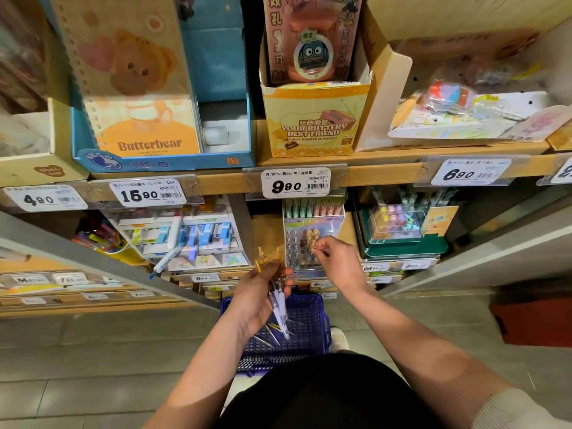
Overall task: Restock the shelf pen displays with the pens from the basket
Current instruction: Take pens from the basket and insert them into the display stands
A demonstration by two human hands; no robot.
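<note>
My left hand (pixel 258 300) grips a bunch of pens (pixel 278 300) with amber tops and clear white barrels, tips pointing down over the blue basket (pixel 312 317). My right hand (pixel 335 260) pinches the amber top of one pen (pixel 313 238) at the front of the clear pen display (pixel 305 239) on the lower shelf. Several more pens lie in the basket on the floor. The display has rows of round holes, and pastel pens stand along its back.
A white display of correction tapes (pixel 192 233) stands left of the pen display, and a green tray with a clear box (pixel 399 230) stands right. Above, a wooden shelf (pixel 387 173) carries price tags and boxed stationery. A grey tiled floor lies below.
</note>
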